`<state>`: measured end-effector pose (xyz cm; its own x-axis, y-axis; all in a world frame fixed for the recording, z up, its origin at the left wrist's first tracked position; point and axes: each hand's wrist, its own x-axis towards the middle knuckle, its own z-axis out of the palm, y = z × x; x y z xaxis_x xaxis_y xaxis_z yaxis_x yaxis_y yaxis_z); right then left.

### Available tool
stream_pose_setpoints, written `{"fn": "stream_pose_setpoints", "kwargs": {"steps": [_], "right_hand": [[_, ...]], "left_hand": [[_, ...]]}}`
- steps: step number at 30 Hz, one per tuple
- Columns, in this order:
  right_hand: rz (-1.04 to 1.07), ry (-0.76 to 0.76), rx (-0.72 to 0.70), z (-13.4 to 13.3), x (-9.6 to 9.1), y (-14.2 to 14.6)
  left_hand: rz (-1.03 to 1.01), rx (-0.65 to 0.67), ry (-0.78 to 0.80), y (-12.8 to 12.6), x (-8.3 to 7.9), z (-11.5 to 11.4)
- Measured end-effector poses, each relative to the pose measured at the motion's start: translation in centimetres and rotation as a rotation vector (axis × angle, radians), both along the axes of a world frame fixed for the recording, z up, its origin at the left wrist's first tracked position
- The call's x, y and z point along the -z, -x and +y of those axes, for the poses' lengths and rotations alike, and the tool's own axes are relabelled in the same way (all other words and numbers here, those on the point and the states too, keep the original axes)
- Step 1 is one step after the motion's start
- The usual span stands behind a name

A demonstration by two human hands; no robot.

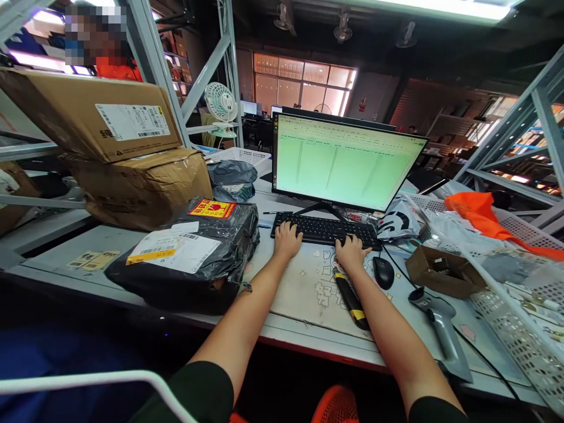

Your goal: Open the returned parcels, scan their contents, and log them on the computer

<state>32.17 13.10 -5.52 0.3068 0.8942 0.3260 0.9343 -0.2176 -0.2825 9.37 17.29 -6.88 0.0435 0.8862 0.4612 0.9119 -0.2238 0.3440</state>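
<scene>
A black keyboard [318, 232] lies in front of the monitor [339, 158], whose screen shows a pale green spreadsheet. On the keyboard's left end rests my left hand [287, 239], fingers spread over the keys. My right hand [351, 252] sits at its right part, fingers also apart and the thumb out to the side. Neither hand grips anything. Below my right hand lies a black and yellow utility knife [351, 299], its upper end partly covered by that hand. A black mouse [383, 272] is just right of my right wrist.
Left of my arm sits a black-wrapped parcel [189, 252], with cardboard boxes [145, 182] stacked behind. A barcode scanner [445, 332], a small open box [445, 271] and a white basket [515, 335] stand right. A small fan [221, 103] is at the back; a person [117, 67] is far left.
</scene>
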Motion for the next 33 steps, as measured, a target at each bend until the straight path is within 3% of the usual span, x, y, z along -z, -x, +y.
{"fn": "stream_pose_setpoints", "kwargs": {"steps": [33], "right_hand": [[-0.025, 0.008, -0.014, -0.51, -0.42, 0.44]], "left_hand": [[-0.021, -0.01, 0.014, 0.04, -0.18, 0.13]]}}
